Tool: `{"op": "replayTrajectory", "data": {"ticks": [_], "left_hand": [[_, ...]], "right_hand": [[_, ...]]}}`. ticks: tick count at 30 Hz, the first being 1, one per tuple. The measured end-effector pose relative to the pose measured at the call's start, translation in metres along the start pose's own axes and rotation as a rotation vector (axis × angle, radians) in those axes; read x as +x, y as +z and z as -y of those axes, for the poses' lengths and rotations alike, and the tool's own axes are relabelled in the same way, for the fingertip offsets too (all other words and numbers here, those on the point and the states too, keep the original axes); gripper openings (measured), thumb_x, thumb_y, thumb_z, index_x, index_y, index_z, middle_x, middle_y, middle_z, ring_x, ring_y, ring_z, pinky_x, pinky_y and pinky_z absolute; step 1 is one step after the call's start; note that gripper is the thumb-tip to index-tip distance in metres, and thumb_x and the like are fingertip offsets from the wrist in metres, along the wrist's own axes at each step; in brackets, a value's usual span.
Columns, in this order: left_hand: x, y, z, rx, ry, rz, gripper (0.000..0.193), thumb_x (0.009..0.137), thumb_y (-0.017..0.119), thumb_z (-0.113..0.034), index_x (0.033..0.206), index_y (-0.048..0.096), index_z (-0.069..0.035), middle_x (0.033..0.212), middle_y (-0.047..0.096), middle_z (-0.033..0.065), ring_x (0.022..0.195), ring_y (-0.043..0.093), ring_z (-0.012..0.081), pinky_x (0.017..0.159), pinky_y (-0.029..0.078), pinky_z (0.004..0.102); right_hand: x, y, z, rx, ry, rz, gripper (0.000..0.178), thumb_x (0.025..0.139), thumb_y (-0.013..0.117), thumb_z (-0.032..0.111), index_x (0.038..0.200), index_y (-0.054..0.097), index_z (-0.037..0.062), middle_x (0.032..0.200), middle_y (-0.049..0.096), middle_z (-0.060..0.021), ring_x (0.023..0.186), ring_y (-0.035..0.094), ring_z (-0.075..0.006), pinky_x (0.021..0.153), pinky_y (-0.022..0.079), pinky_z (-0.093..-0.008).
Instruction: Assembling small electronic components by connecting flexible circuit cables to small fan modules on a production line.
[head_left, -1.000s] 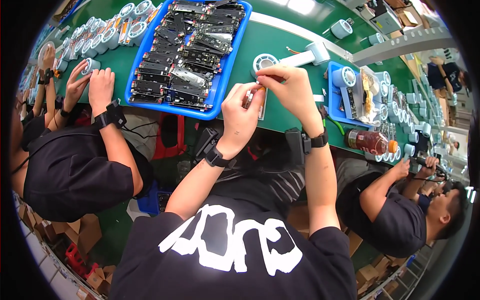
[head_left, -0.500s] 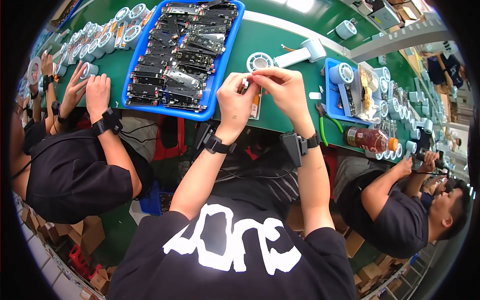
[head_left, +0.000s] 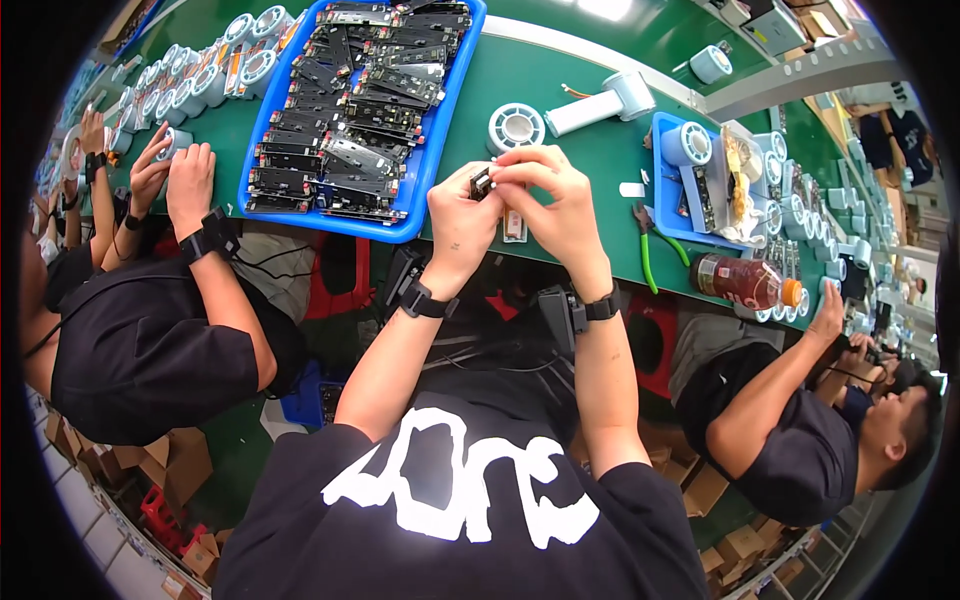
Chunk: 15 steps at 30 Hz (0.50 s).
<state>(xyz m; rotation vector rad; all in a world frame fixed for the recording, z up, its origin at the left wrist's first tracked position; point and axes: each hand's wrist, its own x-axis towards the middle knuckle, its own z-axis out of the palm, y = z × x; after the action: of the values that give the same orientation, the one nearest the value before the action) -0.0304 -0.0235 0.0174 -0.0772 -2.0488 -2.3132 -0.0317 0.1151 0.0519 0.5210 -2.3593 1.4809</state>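
Bent over a green worktop (head_left: 615, 162), you bring both hands together near its front edge, around a small dark part (head_left: 481, 184). Your left hand (head_left: 460, 225) is closed on it, thumb and fingers wrapped about its sides, with one end showing at the top of the grip. Your right hand (head_left: 562, 200) comes in from the right, fingers narrowed to a pinch at that exposed end; whether they grip anything there is too small to tell. The part lies to the left of your right palm, at its fingertips, and the left hand is the nearer, being the one that carries it. Its long axis cannot be read, since your grip hides the rest.

Just beyond your fingers, a light-blue ring (head_left: 517, 130) lies on the worktop, with a light-blue handle piece (head_left: 600, 106) slanting beside it. A narrow pale piece (head_left: 514, 228) shows between your wrists, partly hidden. To your left stands a large blue tray (head_left: 428, 190) filled with dark circuit modules (head_left: 365, 150); to your right, green-handled pliers (head_left: 648, 258) lie near a bottle (head_left: 740, 281) with an orange cap.
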Motion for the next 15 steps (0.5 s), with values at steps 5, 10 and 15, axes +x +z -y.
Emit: {"op": "replayTrajectory", "data": {"ticks": [5,10,15], "left_hand": [[-0.001,0.000,-0.005,0.038,0.011,0.029,0.015,0.086,0.065,0.003,0.100,0.070,0.004,0.089,0.067,0.0055,0.074,0.060,0.0082,0.064,0.048,0.0242],[-0.014,-0.014,-0.009,-0.047,0.138,0.125,0.021,0.091,0.059,-0.001,0.110,0.065,0.004,0.092,0.059,0.0043,0.075,0.054,0.0066,0.064,0.044,0.0232],[-0.016,-0.015,-0.010,-0.246,-0.025,0.244,0.021,0.100,0.056,-0.012,0.116,0.060,0.001,0.090,0.057,0.0032,0.071,0.051,0.0054,0.059,0.039,0.0217]], "right_hand": [[0.000,0.002,-0.007,-0.084,-0.100,-0.013,0.010,0.085,0.071,-0.002,0.095,0.072,0.0014,0.102,0.072,-0.0090,0.091,0.068,-0.0199,0.082,0.055,-0.0286],[-0.014,0.009,-0.013,0.219,0.236,-0.156,0.009,0.095,0.064,0.002,0.103,0.066,-0.0028,0.100,0.072,-0.0101,0.087,0.068,-0.0138,0.078,0.054,-0.0257],[-0.016,0.011,-0.006,0.308,0.308,-0.286,0.009,0.099,0.060,0.003,0.106,0.062,-0.0034,0.093,0.071,-0.0102,0.082,0.067,-0.0114,0.075,0.053,-0.0234]]}}
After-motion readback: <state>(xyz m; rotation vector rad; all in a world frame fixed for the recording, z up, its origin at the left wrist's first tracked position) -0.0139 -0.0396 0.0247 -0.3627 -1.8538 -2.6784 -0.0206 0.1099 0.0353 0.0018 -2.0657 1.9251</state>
